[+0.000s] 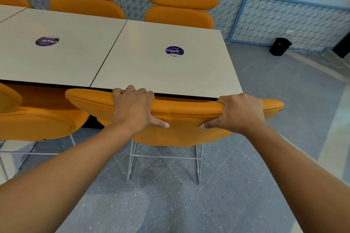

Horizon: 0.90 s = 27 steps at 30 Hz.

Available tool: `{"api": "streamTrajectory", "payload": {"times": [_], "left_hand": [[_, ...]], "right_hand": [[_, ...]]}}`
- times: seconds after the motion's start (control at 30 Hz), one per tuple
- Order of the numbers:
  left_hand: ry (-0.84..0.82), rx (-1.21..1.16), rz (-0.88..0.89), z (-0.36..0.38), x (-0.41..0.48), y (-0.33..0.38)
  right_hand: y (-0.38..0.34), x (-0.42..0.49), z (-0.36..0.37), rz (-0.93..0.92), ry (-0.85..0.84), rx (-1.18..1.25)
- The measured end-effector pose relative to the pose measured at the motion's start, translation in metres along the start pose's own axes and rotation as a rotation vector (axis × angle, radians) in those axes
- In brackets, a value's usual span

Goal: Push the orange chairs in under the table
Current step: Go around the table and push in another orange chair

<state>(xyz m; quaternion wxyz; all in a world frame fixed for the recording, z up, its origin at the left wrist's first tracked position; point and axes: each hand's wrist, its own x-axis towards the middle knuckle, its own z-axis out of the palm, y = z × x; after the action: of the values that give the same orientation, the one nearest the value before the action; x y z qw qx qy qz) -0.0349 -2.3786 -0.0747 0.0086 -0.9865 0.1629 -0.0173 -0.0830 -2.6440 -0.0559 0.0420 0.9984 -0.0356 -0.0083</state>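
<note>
An orange chair point(185, 111) with grey wire legs stands right in front of me, its padded backrest up against the near edge of the white table point(144, 70). My left hand point(132, 108) grips the top of the backrest left of centre, fingers over the far side and thumb on the near side. My right hand point(238, 111) grips the same backrest further right in the same way. A second orange chair point(34, 119) stands to the left, its back also close to the table edge.
Orange chairs point(181, 2) line the far side of the table, in front of a blue mesh fence point(284, 19). A black bin point(280, 46) and white cables lie on the grey floor at the right. Round purple stickers point(174, 51) mark the tabletops.
</note>
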Motion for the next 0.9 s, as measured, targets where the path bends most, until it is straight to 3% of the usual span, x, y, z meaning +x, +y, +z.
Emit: {"api": "streamTrajectory", "payload": {"times": [0.37, 0.5, 0.7, 0.9], "left_hand": [[0.027, -0.012, -0.050, 0.002, -0.008, 0.004], [0.118, -0.096, -0.084, 0.008, -0.016, 0.007], [0.105, -0.287, -0.056, 0.005, -0.028, 0.000], [0.184, -0.467, -0.079, -0.008, -0.050, -0.002]], "right_hand": [[0.000, -0.014, 0.010, -0.017, 0.123, 0.038], [0.003, -0.012, 0.011, -0.035, 0.123, 0.023], [0.004, -0.013, 0.010, -0.061, 0.100, 0.021], [-0.010, -0.017, 0.003, -0.075, 0.058, 0.221]]}}
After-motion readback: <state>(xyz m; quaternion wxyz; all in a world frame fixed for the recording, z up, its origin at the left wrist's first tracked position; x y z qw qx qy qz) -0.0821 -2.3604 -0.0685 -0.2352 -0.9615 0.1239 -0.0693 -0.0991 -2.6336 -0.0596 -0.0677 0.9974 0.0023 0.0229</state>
